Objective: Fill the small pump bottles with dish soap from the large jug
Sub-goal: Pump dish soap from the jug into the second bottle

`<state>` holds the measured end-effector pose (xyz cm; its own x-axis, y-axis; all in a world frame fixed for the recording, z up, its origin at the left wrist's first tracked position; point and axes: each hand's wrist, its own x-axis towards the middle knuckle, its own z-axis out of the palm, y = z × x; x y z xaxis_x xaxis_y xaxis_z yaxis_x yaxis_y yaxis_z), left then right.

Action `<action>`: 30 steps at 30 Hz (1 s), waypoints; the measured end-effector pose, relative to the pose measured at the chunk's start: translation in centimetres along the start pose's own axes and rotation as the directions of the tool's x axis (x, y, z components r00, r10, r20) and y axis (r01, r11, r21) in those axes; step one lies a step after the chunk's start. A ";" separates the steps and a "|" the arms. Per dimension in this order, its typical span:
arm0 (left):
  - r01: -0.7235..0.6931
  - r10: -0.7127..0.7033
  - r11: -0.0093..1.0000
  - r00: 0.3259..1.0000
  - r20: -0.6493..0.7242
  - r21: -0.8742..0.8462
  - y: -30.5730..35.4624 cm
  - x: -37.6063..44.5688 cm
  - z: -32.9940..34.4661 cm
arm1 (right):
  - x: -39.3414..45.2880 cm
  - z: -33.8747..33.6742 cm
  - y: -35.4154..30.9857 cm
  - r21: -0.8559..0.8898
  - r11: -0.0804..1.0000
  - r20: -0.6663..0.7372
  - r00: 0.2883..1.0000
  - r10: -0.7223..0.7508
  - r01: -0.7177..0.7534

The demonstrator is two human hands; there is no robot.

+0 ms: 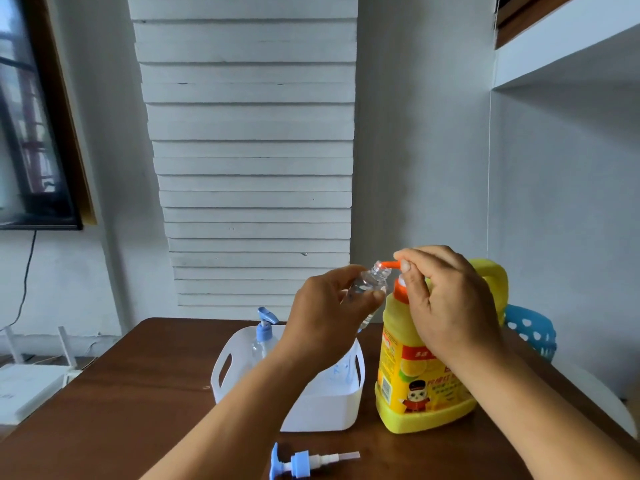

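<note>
Head view: left hand (329,313) is gripping light, slippery clear pump bottle (369,284) mid-body; right hand (446,306) is pressing heavy jug's (415,386) orange pump (393,264).

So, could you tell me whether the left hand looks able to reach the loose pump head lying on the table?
Probably yes, but not at once: the pump head lies uncovered on the table below the left hand. That hand, though, grips the small clear bottle at the jug's orange spout.
</note>
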<state>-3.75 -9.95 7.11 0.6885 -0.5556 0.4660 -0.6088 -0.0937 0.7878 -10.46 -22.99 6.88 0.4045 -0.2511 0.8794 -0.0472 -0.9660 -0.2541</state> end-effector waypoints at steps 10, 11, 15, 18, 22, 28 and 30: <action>-0.012 0.012 0.999 1.000 -0.003 -0.037 1.1 0.4 -0.4 | 1.3 -0.9 -0.2 0.021 1.000 -0.001 1.000 -0.018 0.018; -0.015 0.015 0.999 1.000 -0.004 -0.037 1.1 0.4 -0.4 | 1.1 -0.7 -0.2 0.025 1.000 -0.014 1.000 -0.014 0.015; 0.002 -0.002 0.999 1.000 -0.001 -0.034 0.4 0.2 0.0 | 0.1 -0.1 0.0 0.010 1.000 -0.025 1.000 -0.007 0.007; 0.002 -0.002 1.000 1.000 -0.001 -0.028 0.1 -0.2 0.1 | -0.3 0.0 -0.2 0.006 1.000 -0.019 1.000 0.007 -0.007; -0.032 0.032 0.999 0.999 -0.005 -0.013 0.7 -0.1 -0.2 | 0.4 -1.1 -0.4 -0.002 1.000 0.003 1.000 -0.015 0.015; -0.049 0.049 0.999 0.999 -0.019 -0.021 1.3 0.2 -0.2 | 1.1 -1.3 -0.5 0.006 1.000 -0.023 0.999 -0.028 0.029; -0.049 0.049 0.999 0.999 -0.025 -0.011 1.1 0.3 -0.1 | 0.8 -1.0 -0.3 0.010 1.000 -0.037 0.999 -0.025 0.026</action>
<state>-4.17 -10.14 8.15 0.6678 -0.5387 0.5137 -0.6375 -0.0576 0.7683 -11.02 -22.98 8.02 0.3711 -0.2288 0.8999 -0.0275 -0.9714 -0.2357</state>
